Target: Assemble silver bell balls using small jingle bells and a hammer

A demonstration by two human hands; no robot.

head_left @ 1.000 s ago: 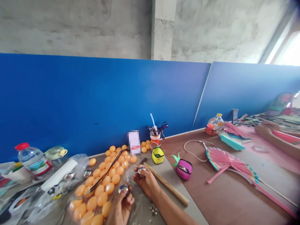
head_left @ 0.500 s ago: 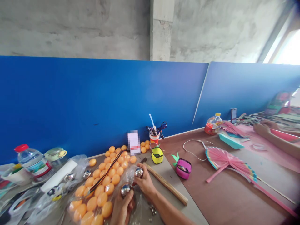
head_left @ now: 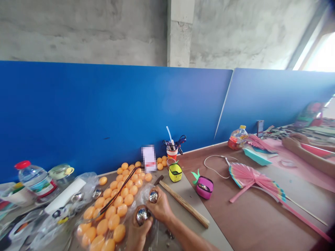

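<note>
My left hand (head_left: 140, 230) is closed around a shiny silver ball (head_left: 142, 216) low in the middle of the view. Just above and to its right, my right hand (head_left: 161, 206) grips a second silver ball (head_left: 153, 196). The two hands are close together over a clear plastic bag (head_left: 140, 195). Left of them lie many orange balls (head_left: 113, 221), several under clear plastic, with a black cord (head_left: 120, 190) across them. A hammer (head_left: 184, 200) with a wooden handle rests to the right of my right hand. Small metal pieces (head_left: 170, 234) lie partly hidden beneath my right forearm.
A yellow pouch (head_left: 175, 173) and a purple pouch (head_left: 204, 188) stand beyond the hammer. A cup of tools (head_left: 172, 153) is by the blue partition (head_left: 117, 111). Bottle (head_left: 38, 183) at left; pink fan (head_left: 258, 179) at right. Another person's hands (head_left: 294, 141) work far right.
My right hand has shifted slightly left and down with its ball, uncovering the hammer head. The ball in my left hand has moved slightly right and down.
</note>
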